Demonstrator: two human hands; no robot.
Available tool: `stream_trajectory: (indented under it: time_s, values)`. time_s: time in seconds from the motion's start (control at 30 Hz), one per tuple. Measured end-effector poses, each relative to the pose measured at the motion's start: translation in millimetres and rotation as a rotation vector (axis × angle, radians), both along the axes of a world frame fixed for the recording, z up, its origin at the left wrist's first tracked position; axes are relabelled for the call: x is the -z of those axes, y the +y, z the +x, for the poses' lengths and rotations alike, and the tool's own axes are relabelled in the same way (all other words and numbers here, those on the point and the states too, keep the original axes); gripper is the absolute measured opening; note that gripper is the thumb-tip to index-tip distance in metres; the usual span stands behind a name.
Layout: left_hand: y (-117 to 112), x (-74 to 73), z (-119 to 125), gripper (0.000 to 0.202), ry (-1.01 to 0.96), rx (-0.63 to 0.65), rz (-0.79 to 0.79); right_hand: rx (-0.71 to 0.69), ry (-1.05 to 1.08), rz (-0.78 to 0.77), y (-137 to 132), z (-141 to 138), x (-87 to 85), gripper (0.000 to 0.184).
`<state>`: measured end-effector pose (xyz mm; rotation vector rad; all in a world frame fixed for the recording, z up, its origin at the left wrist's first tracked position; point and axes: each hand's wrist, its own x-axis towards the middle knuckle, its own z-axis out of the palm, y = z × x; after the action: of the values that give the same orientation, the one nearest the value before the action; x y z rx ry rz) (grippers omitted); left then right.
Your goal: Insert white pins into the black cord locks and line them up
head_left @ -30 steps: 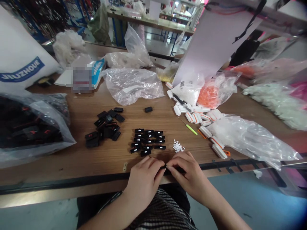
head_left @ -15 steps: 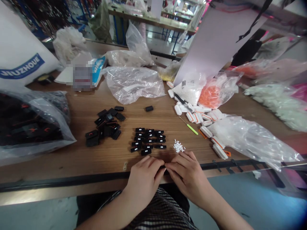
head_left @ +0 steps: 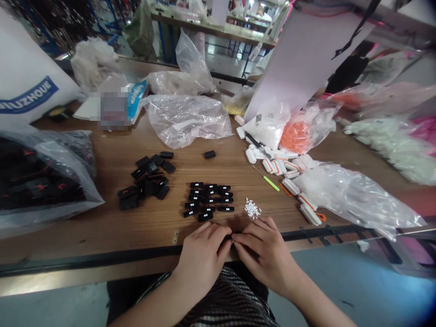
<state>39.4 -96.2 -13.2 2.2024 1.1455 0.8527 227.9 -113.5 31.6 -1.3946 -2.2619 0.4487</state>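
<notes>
My left hand (head_left: pixel 204 249) and my right hand (head_left: pixel 265 250) meet at the table's near edge, fingers curled in. Between their fingertips is a small black plastic part (head_left: pixel 235 235), mostly hidden by the fingers. Just beyond my left hand, several black plastic parts (head_left: pixel 211 200) lie in rough rows, each showing a pair of white dots. A small heap of tiny white pieces (head_left: pixel 252 209) lies just past my right fingers. Farther left is a loose pile of similar black parts (head_left: pixel 150 175). One more black part (head_left: pixel 210 154) lies alone behind the rows.
At left, a clear bag (head_left: pixel 44 181) holds many black parts. A green-handled pick (head_left: pixel 271 183) lies right of centre, beside white parts with orange trim (head_left: pixel 275 166). Clear plastic bags (head_left: pixel 187 120) and a bag of orange pieces (head_left: pixel 296 134) stand behind. A pale pillar (head_left: pixel 303 59) rises at the back.
The whole view has shifted slightly, so things on the table appear a little farther left. Both hands keep nearly the same pose, fingertips still together around the black part.
</notes>
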Motion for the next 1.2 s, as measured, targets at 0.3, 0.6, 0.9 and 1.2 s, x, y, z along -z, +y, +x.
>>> stream_trajectory:
  time_s: [0.3,0.6,0.9,1.2]
  values:
    - [0,-1.3,1,0.008,-0.04,0.0,0.009,0.297,-0.13,0.014,50,62,0.6,0.018]
    - [1,-5.0,2,0.007,-0.066,0.0,0.01,0.221,-0.069,-0.19,47,79,4.2,0.02]
    - [1,-3.7,2,0.006,-0.041,-0.01,0.037,0.096,-0.365,0.057,44,77,4.5,0.017]
    - [-1,-0.4,2,0.006,-0.033,-0.011,0.038,0.172,-0.169,0.021,42,86,6.9,0.018]
